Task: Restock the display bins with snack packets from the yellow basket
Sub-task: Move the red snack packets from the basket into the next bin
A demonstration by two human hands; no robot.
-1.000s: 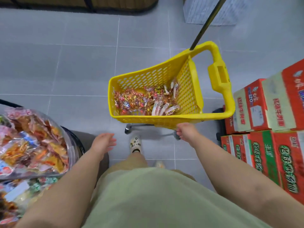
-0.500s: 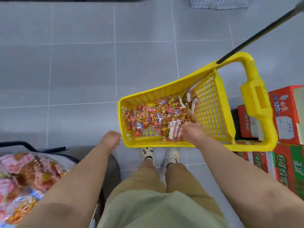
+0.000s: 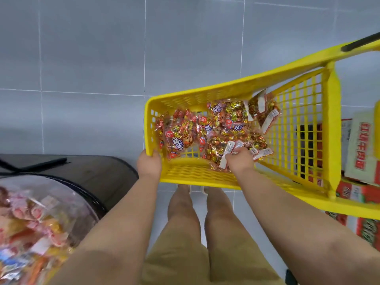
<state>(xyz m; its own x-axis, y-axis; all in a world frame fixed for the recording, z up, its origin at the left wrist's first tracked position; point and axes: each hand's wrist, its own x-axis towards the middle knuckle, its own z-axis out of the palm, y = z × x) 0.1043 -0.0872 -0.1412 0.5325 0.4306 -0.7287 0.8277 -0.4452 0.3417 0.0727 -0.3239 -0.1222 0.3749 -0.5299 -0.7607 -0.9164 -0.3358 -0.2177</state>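
Observation:
A yellow basket (image 3: 205, 95) on wheels stands on the grey floor in front of me, holding several red and gold snack packets (image 3: 216, 128). My left hand (image 3: 149, 164) grips the basket's near left corner. My right hand (image 3: 238, 161) is inside the basket, fingers curled on packets at the near edge of the pile. A clear round display bin (image 3: 35, 221) full of mixed snack packets sits at the lower left.
Red and green cardboard boxes (image 3: 362, 153) are stacked at the right, behind the basket. The basket's black pull handle (image 3: 362, 43) runs off to the upper right. A dark stand (image 3: 82, 171) lies behind the bin. My legs are below the basket.
I have leaned in closer over the basket. My left hand moved from the air onto the basket's corner. My right hand went from the rim down into the packets.

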